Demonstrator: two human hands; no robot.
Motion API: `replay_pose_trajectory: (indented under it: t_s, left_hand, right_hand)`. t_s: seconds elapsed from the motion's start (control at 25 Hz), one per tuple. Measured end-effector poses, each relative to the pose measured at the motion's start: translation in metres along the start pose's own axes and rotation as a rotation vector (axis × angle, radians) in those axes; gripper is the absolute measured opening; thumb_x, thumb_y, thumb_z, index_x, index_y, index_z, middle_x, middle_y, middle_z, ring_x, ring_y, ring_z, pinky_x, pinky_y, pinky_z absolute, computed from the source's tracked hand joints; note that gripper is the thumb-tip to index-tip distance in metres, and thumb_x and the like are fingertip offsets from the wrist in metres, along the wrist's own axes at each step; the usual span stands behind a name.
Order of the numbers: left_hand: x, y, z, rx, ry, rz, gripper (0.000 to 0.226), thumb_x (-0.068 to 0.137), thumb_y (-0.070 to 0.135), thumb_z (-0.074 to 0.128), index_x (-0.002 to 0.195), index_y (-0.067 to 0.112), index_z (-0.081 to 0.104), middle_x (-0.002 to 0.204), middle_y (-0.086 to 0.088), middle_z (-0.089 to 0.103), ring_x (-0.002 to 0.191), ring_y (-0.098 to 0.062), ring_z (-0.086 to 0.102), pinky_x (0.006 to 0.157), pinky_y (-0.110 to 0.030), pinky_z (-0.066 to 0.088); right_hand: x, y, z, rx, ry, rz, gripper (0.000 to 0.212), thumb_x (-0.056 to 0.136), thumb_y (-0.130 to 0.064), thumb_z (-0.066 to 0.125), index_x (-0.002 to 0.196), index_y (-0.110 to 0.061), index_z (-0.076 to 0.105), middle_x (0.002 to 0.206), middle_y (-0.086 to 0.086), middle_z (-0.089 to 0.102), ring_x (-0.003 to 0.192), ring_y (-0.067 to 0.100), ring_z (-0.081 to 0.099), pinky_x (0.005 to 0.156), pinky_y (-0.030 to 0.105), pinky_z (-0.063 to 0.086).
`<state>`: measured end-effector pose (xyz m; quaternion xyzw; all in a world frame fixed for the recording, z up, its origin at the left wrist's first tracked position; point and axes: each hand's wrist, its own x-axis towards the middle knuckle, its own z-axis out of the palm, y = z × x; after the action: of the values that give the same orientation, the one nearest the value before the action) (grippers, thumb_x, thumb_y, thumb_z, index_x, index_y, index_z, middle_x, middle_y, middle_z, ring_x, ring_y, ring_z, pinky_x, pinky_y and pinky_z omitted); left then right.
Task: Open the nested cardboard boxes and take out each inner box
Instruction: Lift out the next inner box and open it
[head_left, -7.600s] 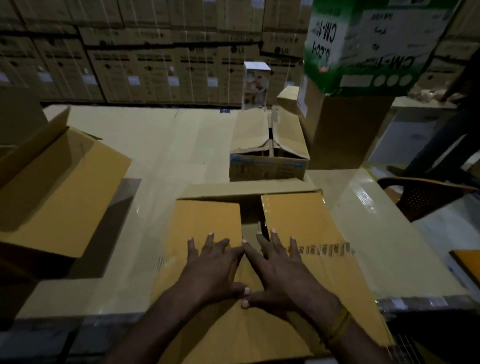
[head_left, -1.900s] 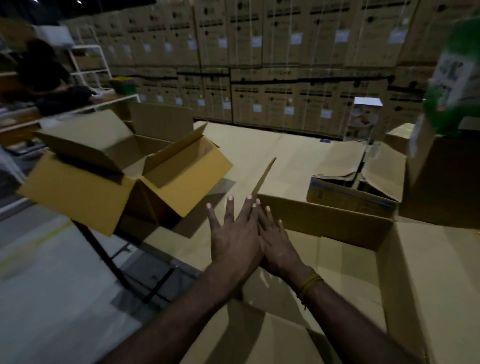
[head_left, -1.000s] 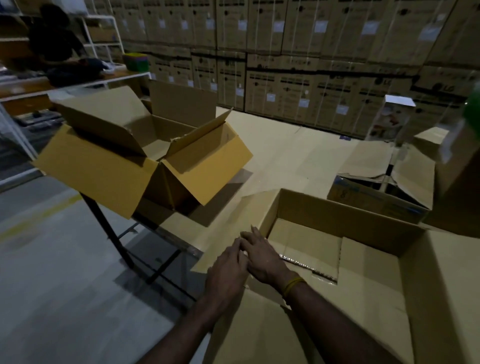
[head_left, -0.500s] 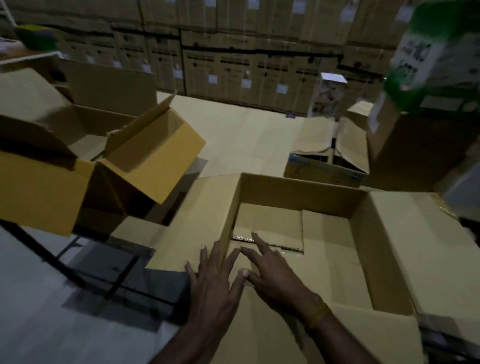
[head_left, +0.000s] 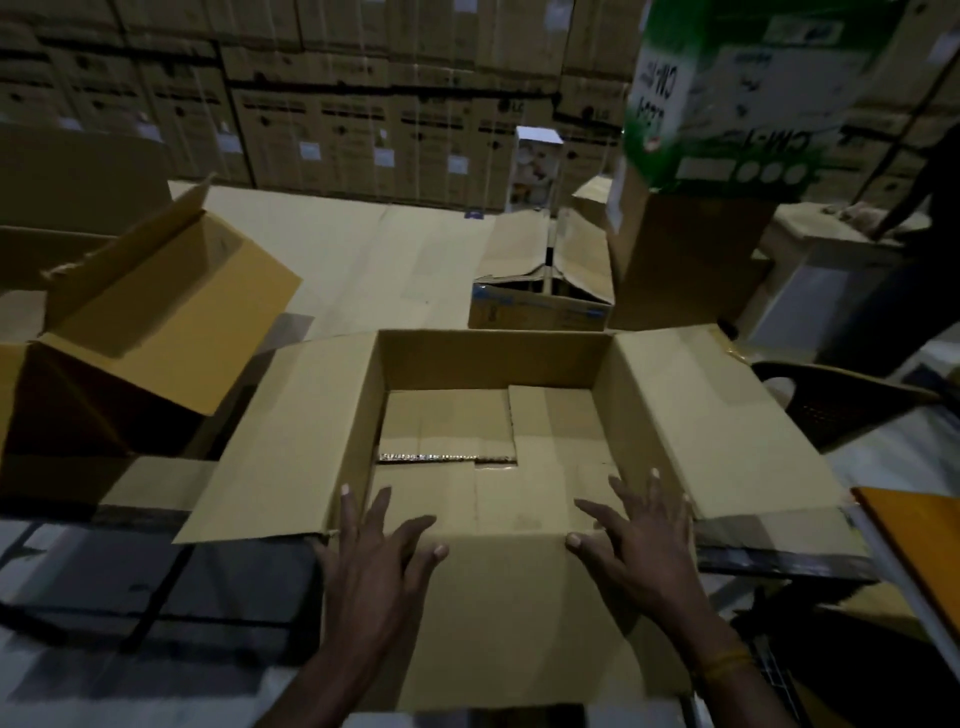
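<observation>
Fig. | Your left hand (head_left: 376, 558) and right hand (head_left: 636, 540) lay flat, fingers spread, gripping nothing, on the near flap (head_left: 506, 597) of the open box (head_left: 488, 358) on the table (head_left: 363, 249) | Risk: pressing down could tip the overhanging box toward you.

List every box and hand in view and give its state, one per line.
Large cardboard box: open, four flaps folded out, no inner box visible inside.
Yellow-brown box at left: open, flaps up.
Blue-printed box behind: flaps partly closed, sagging.
Green-and-white carton: closed, on a brown box.
Left hand: fingers spread, on the near flap.
Right hand: fingers spread, on the near flap.
</observation>
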<state>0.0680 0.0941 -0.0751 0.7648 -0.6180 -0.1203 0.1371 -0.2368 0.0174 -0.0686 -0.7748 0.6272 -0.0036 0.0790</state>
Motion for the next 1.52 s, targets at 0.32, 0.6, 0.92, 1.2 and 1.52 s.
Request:
replay_pose_trajectory:
  t_s: [0.32,0.6,0.92,1.2,1.52]
  left_hand:
    - [0.012,-0.02,-0.007,-0.082,-0.051,0.12,0.047,0.08,0.063,0.066,0.124,0.047,0.062,0.161,0.003,0.026,0.151,-0.029,-0.006,0.109,-0.068,0.026]
    - [-0.016,0.003,0.015,0.12,0.089,0.13,0.06,0.082,0.069,0.058,0.138,0.052,0.046,0.156,0.008,0.035,0.151,-0.026,0.013,0.109,-0.071,0.015]
    - [-0.019,0.014,0.015,-0.018,0.222,0.076,0.039,0.076,0.054,0.075,0.113,0.045,0.066,0.134,0.02,0.054,0.138,-0.016,0.038,0.104,-0.059,0.027]
    - [-0.031,0.007,0.014,-0.057,0.409,0.164,0.039,0.073,0.046,0.078,0.108,0.045,0.061,0.11,0.026,0.06,0.113,-0.005,0.051,0.099,-0.063,0.029]
    - [-0.087,-0.018,-0.044,-0.063,0.477,0.256,0.041,0.074,0.041,0.083,0.111,0.036,0.069,0.114,0.016,0.066,0.116,-0.017,0.058,0.102,-0.074,0.024]
  right_hand:
    - [-0.008,0.055,-0.007,-0.069,-0.004,-0.048,0.089,0.07,-0.095,0.006,0.146,-0.055,0.03,0.168,-0.004,0.011,0.15,0.038,-0.02,0.106,0.075,-0.018]
    - [-0.014,0.053,0.012,-0.027,0.055,-0.068,0.077,0.07,-0.092,0.033,0.138,-0.055,0.034,0.165,-0.004,0.017,0.149,0.038,-0.02,0.098,0.076,-0.027]
    - [-0.019,0.04,0.013,0.239,0.145,-0.05,0.048,0.077,-0.055,0.078,0.114,-0.029,0.062,0.157,0.007,0.035,0.151,0.035,-0.012,0.113,0.071,0.02]
    - [-0.047,0.026,0.007,0.449,0.394,-0.123,0.031,0.076,-0.024,0.086,0.096,-0.011,0.067,0.146,0.015,0.049,0.148,0.035,0.024,0.112,0.062,0.035]
    - [-0.13,-0.032,-0.003,0.512,0.546,-0.047,0.04,0.073,-0.017,0.088,0.107,-0.008,0.068,0.139,0.014,0.055,0.141,0.036,0.038,0.104,0.069,0.037]
